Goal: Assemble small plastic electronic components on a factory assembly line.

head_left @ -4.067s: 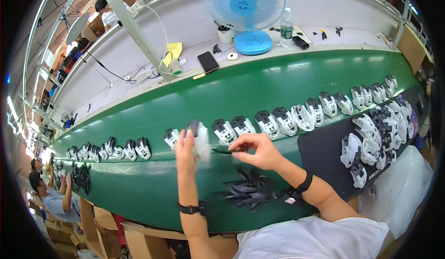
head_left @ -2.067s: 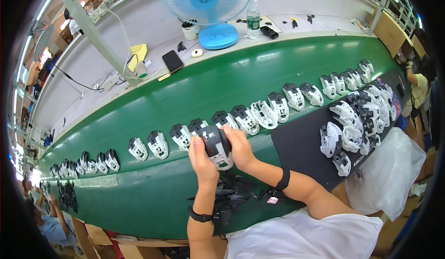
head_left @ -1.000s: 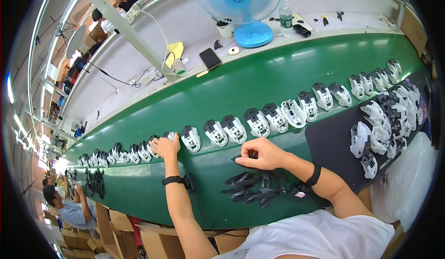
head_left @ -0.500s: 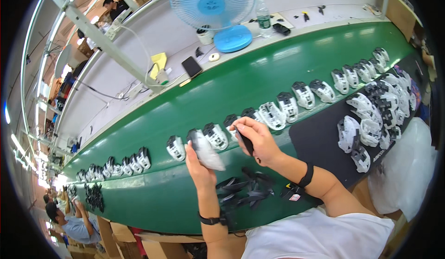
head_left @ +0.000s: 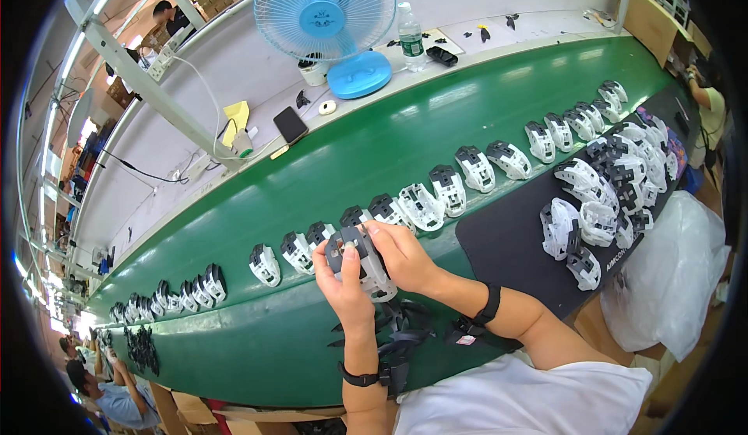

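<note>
1. Nearest, dark curved pieces [head_left: 405,332] lie heaped on the green counter [head_left: 249,357], partly hidden behind the left hand [head_left: 351,296] and its forearm.
2. Above the heap, I see that hand and the right hand [head_left: 409,260] holding a shell [head_left: 375,273] between them, white toward its near end, dark grey at its far end.
3. Left fingers and thumb pinch it; right fingers grip its right side. Its underside is out of sight.
4. Beyond, a row of similar shells [head_left: 449,191] crosses the counter, the leftmost too small to make out.
5. Farther back stands a blue fan [head_left: 323,19], its top cut off.
</note>
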A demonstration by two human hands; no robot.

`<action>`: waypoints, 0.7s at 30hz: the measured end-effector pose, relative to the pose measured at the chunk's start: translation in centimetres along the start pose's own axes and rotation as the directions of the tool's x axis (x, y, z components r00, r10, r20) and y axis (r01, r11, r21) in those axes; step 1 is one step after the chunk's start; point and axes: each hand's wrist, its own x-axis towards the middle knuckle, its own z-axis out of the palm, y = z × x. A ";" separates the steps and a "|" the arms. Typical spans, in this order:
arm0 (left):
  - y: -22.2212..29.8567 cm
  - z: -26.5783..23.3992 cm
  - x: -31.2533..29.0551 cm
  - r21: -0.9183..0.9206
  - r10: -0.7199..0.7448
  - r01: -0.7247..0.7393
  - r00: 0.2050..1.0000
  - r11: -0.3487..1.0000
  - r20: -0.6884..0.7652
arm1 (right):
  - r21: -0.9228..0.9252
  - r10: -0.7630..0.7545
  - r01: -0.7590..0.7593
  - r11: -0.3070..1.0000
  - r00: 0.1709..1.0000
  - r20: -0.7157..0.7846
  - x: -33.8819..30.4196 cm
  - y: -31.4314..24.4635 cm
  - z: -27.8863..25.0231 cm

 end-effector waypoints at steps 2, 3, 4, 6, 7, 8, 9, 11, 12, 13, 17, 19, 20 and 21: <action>0.2 0.2 -0.1 0.083 0.056 -0.056 0.998 0.995 0.011 | -0.067 -0.019 0.019 0.998 1.000 0.008 0.2 0.0 -0.5; 0.3 0.4 -0.2 0.167 0.112 -0.115 0.993 0.979 0.026 | -0.132 -0.038 0.040 0.990 0.999 0.018 0.2 0.0 -0.8; 0.4 0.5 -0.2 0.162 0.109 -0.111 0.994 0.980 0.024 | -0.137 -0.035 0.037 0.990 0.999 0.018 0.3 -0.2 -1.2; 0.8 0.4 0.0 0.177 0.128 -0.141 0.989 0.974 0.079 | -0.219 -0.002 0.020 0.976 0.996 0.084 0.3 -0.7 -1.7; 0.8 0.2 0.2 0.174 0.125 -0.137 0.989 0.975 0.077 | -0.222 0.001 0.017 0.975 0.996 0.084 0.4 -0.7 -1.9; 1.0 -0.2 0.4 0.102 0.060 -0.069 0.995 0.992 0.085 | -0.199 0.033 -0.011 0.980 0.994 0.106 0.4 -0.8 -2.0; 1.0 -0.4 0.5 0.031 -0.004 0.001 0.995 1.000 0.097 | -0.177 0.064 -0.041 0.983 0.990 0.129 0.4 -0.7 -2.0; 0.8 0.3 0.2 0.122 0.056 -0.063 0.996 0.991 0.063 | -0.139 0.026 -0.014 0.990 0.996 0.082 0.3 -0.3 -1.3; 0.7 0.6 0.0 0.214 0.121 -0.125 0.992 0.969 0.035 | -0.101 -0.013 0.017 0.995 0.999 0.035 0.2 0.0 -0.9; 0.6 0.7 -0.3 0.213 0.117 -0.121 0.993 0.969 0.034 | -0.081 -0.025 0.026 0.996 1.000 0.010 0.0 0.7 -0.8; 0.3 0.7 -0.3 0.155 0.018 -0.018 1.000 0.988 -0.003 | -0.122 -0.022 0.022 0.992 1.000 0.003 -0.1 0.9 -0.8; 0.2 0.9 -0.2 0.004 -0.075 0.076 0.997 0.997 -0.025 | -0.028 -0.038 0.039 0.999 0.999 0.033 -0.1 1.3 -0.8; 0.2 1.2 -0.4 0.054 -0.049 0.051 0.998 0.997 -0.045 | -0.028 -0.034 0.035 0.999 0.999 0.031 -0.1 1.3 -0.9; 0.3 1.4 -0.5 0.104 -0.022 0.028 0.998 0.994 -0.063 | -0.050 -0.063 0.065 0.997 0.997 0.042 -0.2 1.2 -1.0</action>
